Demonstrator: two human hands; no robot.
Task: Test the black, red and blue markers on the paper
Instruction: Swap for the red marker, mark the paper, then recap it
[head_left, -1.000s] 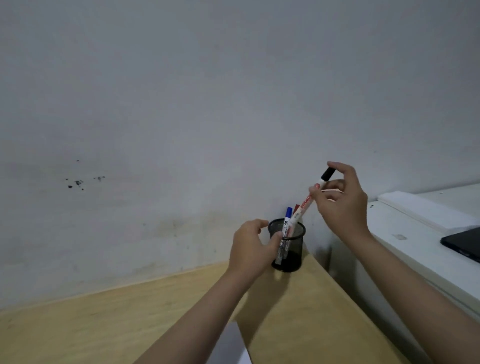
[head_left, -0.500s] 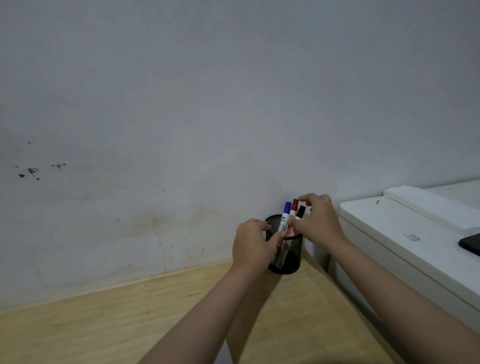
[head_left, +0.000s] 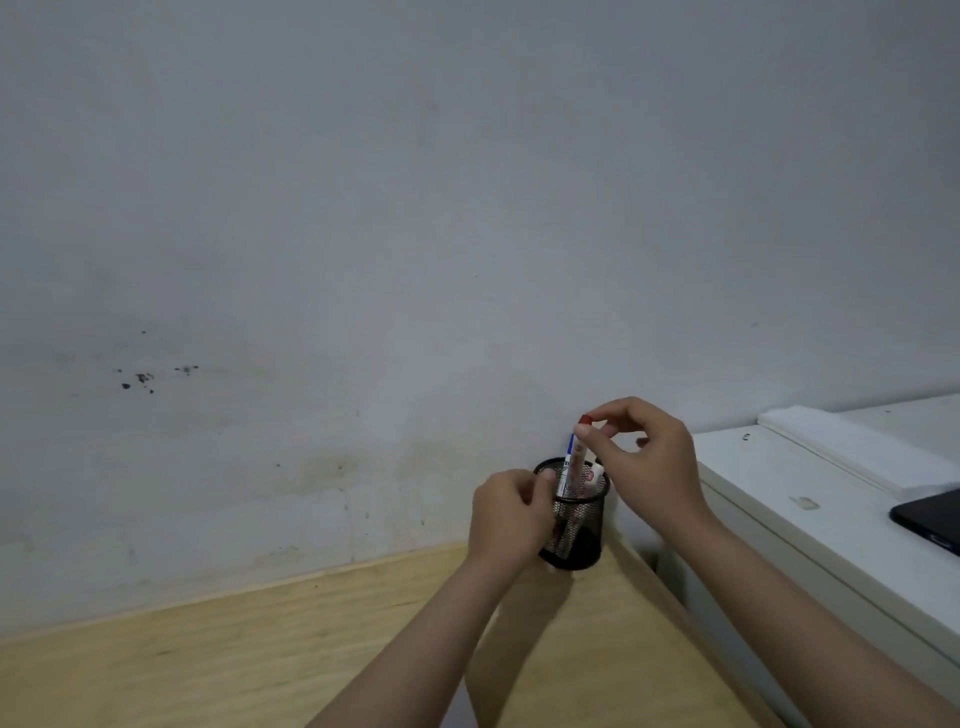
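A black mesh pen cup (head_left: 579, 525) stands at the far right corner of the wooden desk (head_left: 260, 649), against the wall. My left hand (head_left: 511, 514) wraps around its left side. My right hand (head_left: 647, 454) pinches the red-capped marker (head_left: 584, 421) by its top, lifted partly out of the cup. The blue marker (head_left: 571, 452) stands in the cup just behind it. A third marker (head_left: 596, 474) leans inside the cup, its cap hidden by my fingers. The paper is out of view.
A white cabinet top (head_left: 779, 499) sits to the right of the desk, a little higher. On it lie a stack of white sheets (head_left: 852, 441) and a black phone (head_left: 930, 512) at the right edge. The grey wall (head_left: 363, 260) rises directly behind the cup.
My right hand put the black marker down into the cup, then took hold of the red marker's top and raised it. My left hand stayed on the cup.
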